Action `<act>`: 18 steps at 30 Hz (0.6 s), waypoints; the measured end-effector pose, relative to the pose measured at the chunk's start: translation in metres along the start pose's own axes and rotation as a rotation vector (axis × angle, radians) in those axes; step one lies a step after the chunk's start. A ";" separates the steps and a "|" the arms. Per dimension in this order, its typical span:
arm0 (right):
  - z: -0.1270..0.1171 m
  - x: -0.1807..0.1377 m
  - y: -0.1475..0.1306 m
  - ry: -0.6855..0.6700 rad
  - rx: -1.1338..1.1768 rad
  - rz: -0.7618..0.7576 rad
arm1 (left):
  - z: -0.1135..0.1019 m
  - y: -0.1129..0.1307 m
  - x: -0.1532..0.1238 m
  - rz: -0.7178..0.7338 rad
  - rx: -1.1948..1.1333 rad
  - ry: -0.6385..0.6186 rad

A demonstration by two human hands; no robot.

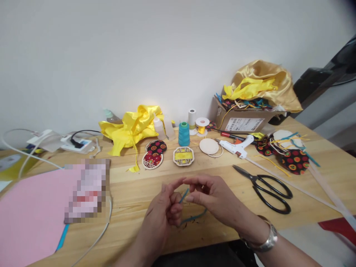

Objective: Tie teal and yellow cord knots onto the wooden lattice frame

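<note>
Blue cord (184, 195) is held in the curled left hand (163, 208), right hand (215, 193) arched, fingers parted.

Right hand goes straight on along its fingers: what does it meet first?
Most likely the left hand: the right hand's fingertips already touch or nearly touch its index finger. Depth there is unclear. The blue cord shows just below.

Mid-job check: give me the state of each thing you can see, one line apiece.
Left hand: curled, closed on blue cord
Right hand: bent, grip unclear
Blue cord: partly hidden by the hands
Scissors: shut, lying flat
Glue gun: lying on table
Blue thread cone: upright
Cardboard box: open, heaped
Yellow cloth: crumpled
</note>
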State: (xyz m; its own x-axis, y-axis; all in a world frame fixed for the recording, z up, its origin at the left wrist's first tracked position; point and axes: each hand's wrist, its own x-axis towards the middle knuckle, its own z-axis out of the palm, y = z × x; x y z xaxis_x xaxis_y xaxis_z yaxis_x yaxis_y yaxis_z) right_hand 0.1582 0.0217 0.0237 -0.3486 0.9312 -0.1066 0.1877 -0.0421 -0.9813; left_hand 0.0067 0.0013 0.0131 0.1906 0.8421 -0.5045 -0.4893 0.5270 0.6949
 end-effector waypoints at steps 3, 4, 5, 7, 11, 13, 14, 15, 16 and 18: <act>0.000 0.003 0.000 -0.023 -0.019 -0.052 | -0.003 -0.003 0.000 -0.016 0.004 -0.031; 0.000 0.003 -0.001 -0.026 -0.030 -0.069 | -0.004 -0.004 0.000 -0.023 0.003 -0.040; -0.001 0.003 -0.001 -0.024 -0.043 -0.083 | -0.005 -0.004 0.000 -0.028 0.003 -0.051; -0.001 0.002 -0.002 0.000 -0.085 -0.103 | -0.006 -0.005 0.000 -0.027 0.008 -0.075; -0.001 -0.001 -0.003 0.086 -0.230 -0.166 | -0.008 -0.006 0.001 0.014 0.083 -0.135; -0.002 -0.001 -0.003 0.112 -0.302 -0.189 | -0.009 -0.007 0.001 0.021 0.141 -0.174; -0.002 -0.002 -0.004 0.114 -0.331 -0.197 | -0.010 -0.007 0.002 0.024 0.163 -0.190; -0.003 -0.002 -0.004 0.107 -0.354 -0.202 | -0.010 -0.007 0.002 0.035 0.178 -0.197; -0.003 -0.002 -0.005 0.100 -0.369 -0.206 | -0.011 -0.007 0.003 0.049 0.190 -0.195; -0.004 -0.001 -0.005 0.094 -0.385 -0.216 | -0.011 -0.007 0.004 0.083 0.214 -0.178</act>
State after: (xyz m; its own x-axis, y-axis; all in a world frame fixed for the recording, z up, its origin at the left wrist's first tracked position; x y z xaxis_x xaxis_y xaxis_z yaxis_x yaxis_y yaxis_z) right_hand 0.1617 0.0222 0.0296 -0.3355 0.9335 0.1268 0.4541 0.2782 -0.8464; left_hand 0.0017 -0.0004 0.0007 0.3128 0.8804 -0.3564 -0.3221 0.4514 0.8322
